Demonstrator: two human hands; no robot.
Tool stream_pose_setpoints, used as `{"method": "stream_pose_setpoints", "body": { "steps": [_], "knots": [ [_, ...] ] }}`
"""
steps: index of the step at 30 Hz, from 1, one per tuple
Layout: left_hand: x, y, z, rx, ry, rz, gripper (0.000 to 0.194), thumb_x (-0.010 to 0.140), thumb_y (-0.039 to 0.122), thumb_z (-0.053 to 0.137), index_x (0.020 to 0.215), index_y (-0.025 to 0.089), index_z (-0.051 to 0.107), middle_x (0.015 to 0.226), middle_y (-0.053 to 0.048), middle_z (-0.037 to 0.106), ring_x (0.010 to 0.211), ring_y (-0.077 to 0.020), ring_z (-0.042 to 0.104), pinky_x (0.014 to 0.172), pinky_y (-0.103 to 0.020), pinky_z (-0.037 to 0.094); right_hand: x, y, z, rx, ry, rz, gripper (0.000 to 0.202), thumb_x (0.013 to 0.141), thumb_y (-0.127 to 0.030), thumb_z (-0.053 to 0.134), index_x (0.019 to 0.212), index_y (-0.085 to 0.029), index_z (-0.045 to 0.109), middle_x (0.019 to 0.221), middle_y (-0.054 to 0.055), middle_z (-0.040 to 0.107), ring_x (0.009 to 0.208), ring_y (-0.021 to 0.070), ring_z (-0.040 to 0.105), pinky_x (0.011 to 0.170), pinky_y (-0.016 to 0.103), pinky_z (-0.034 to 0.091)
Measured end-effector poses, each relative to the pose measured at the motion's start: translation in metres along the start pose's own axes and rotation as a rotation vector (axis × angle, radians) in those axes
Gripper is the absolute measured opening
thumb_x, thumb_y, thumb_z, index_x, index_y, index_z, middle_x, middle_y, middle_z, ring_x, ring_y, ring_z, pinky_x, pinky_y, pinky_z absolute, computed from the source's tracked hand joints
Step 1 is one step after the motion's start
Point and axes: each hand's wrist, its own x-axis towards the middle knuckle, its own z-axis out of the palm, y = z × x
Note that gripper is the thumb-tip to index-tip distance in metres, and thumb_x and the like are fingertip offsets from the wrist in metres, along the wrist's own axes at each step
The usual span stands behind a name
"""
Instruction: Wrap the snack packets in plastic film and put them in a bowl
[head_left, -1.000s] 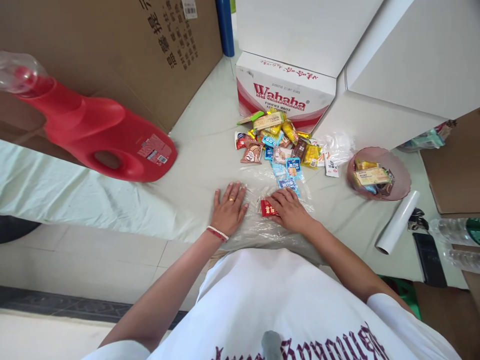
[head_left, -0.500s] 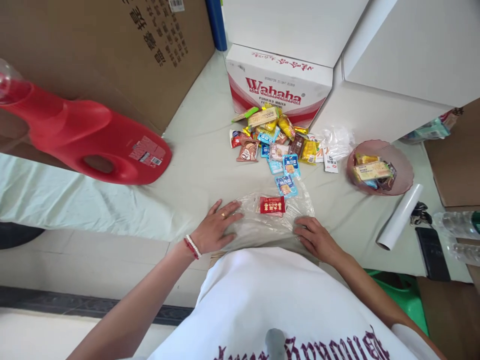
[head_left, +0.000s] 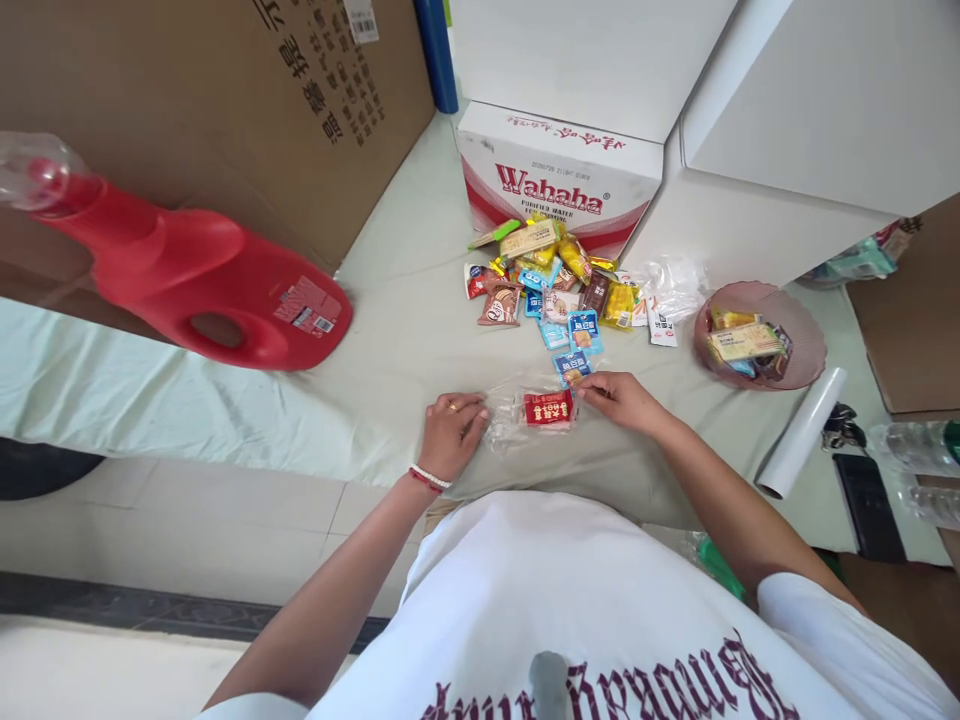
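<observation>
A clear plastic bag (head_left: 504,428) lies near the table's front edge, with a red snack packet (head_left: 549,408) in or on it; which of the two is hard to tell. My left hand (head_left: 451,432) is closed at the bag's left edge, fingers pinched on the film. At the bag's right side, my right hand (head_left: 616,398) pinches the film close to the packet's upper right corner. Just above that hand lies a blue snack packet (head_left: 571,366). Beyond it, a pile of colourful wrapped snacks (head_left: 551,265) rests against the Wahaba-marked white and red carton (head_left: 559,180).
A pink bowl (head_left: 806,335) holding snacks stands to the right, beside a white roll (head_left: 799,435), keys (head_left: 843,425) and a black phone (head_left: 868,505). Crumpled clear plastic (head_left: 675,285) lies left of the bowl. A large red bottle (head_left: 225,280) is at the left, by a cardboard box (head_left: 225,110).
My right hand has moved up and left, drawing the bag's right side in towards the packet. My left hand has turned and its spread fingers have closed at the bag's edge.
</observation>
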Motion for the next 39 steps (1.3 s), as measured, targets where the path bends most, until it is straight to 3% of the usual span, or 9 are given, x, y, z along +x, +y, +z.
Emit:
{"method": "stream_pose_setpoints", "body": {
  "steps": [3, 8, 11, 15, 19, 25, 31, 34, 39],
  "knots": [
    [-0.005, -0.003, -0.002, -0.045, -0.040, 0.077, 0.039, 0.092, 0.031, 0.046, 0.119, 0.024, 0.072, 0.137, -0.008, 0.068, 0.131, -0.0288, 0.053, 0.111, -0.054, 0.040, 0.008, 0.004, 0.005, -0.008, 0.000, 0.107, 0.040, 0.095, -0.052, 0.049, 0.084, -0.019, 0.069, 0.067, -0.002, 0.057, 0.063, 0.0145, 0.048, 0.062, 0.025, 0.036],
    [-0.017, 0.000, -0.001, 0.080, -0.188, 0.366, 0.057, 0.082, 0.035, 0.060, 0.139, 0.030, 0.062, 0.159, -0.008, 0.048, 0.156, -0.0369, 0.023, 0.125, -0.068, 0.004, 0.012, 0.006, 0.009, -0.025, 0.002, 0.175, 0.041, 0.092, -0.054, 0.049, 0.076, -0.019, 0.063, 0.063, -0.003, 0.050, 0.060, 0.0133, 0.042, 0.059, 0.025, 0.031],
    [-0.011, 0.005, 0.006, 0.080, -0.102, 0.271, 0.027, 0.094, 0.037, 0.054, 0.111, 0.030, 0.075, 0.137, -0.007, 0.067, 0.150, -0.0331, 0.038, 0.125, -0.067, 0.008, 0.013, 0.008, 0.009, -0.027, -0.002, 0.204, 0.043, 0.091, -0.056, 0.048, 0.075, -0.019, 0.063, 0.062, -0.003, 0.048, 0.061, 0.0136, 0.041, 0.059, 0.025, 0.031],
    [0.005, 0.010, 0.012, 0.012, 0.075, 0.048, 0.037, 0.101, 0.035, 0.045, 0.080, 0.025, 0.073, 0.104, -0.005, 0.077, 0.136, -0.0270, 0.054, 0.124, -0.061, 0.020, 0.012, 0.012, 0.009, -0.039, 0.000, 0.265, 0.043, 0.091, -0.056, 0.049, 0.079, -0.018, 0.065, 0.064, -0.002, 0.052, 0.062, 0.0139, 0.042, 0.059, 0.026, 0.031],
    [0.013, 0.010, 0.017, 0.028, 0.230, -0.181, 0.033, 0.094, 0.039, 0.057, 0.067, 0.022, 0.066, 0.112, -0.009, 0.073, 0.140, -0.0332, 0.048, 0.123, -0.061, 0.023, 0.009, 0.013, 0.003, -0.191, -0.043, 0.290, 0.035, 0.096, -0.045, 0.047, 0.079, -0.019, 0.064, 0.069, 0.000, 0.059, 0.066, 0.0157, 0.050, 0.063, 0.027, 0.034],
    [0.013, 0.007, 0.025, 0.055, 0.342, -0.350, 0.029, 0.085, 0.038, 0.065, 0.105, 0.017, 0.067, 0.139, -0.020, 0.057, 0.151, -0.0377, 0.032, 0.125, -0.059, 0.018, 0.031, -0.015, -0.016, -0.601, 0.148, 0.046, 0.030, 0.097, -0.032, 0.053, 0.116, -0.018, 0.072, 0.114, 0.014, 0.068, 0.106, 0.0303, 0.055, 0.087, 0.037, 0.045],
    [0.013, 0.007, 0.031, 0.041, 0.333, -0.312, 0.060, 0.087, 0.039, 0.060, 0.140, 0.012, 0.050, 0.146, -0.022, 0.053, 0.150, -0.0366, 0.035, 0.125, -0.057, 0.017, 0.095, -0.035, 0.001, -0.655, 0.031, -0.213, 0.069, 0.092, -0.032, 0.065, 0.154, -0.009, 0.043, 0.144, 0.020, 0.057, 0.142, 0.0371, 0.034, 0.115, 0.051, 0.031],
    [0.015, 0.008, 0.031, 0.023, 0.322, -0.303, 0.073, 0.088, 0.043, 0.060, 0.151, 0.012, 0.038, 0.144, -0.021, 0.056, 0.143, -0.0356, 0.044, 0.124, -0.058, 0.018, 0.117, -0.032, 0.016, -0.687, -0.046, -0.195, 0.070, 0.089, -0.032, 0.070, 0.150, -0.008, 0.047, 0.133, 0.021, 0.064, 0.140, 0.0374, 0.037, 0.114, 0.052, 0.029],
    [0.022, 0.012, 0.025, 0.003, 0.289, -0.323, 0.087, 0.082, 0.044, 0.069, 0.154, 0.010, 0.035, 0.114, -0.014, 0.069, 0.118, -0.0350, 0.057, 0.114, -0.055, 0.031, 0.133, -0.027, 0.017, -0.661, -0.089, -0.141, 0.020, 0.086, -0.020, 0.069, 0.104, -0.014, 0.073, 0.103, 0.015, 0.070, 0.118, 0.0319, 0.052, 0.103, 0.043, 0.036]
  ]
}}
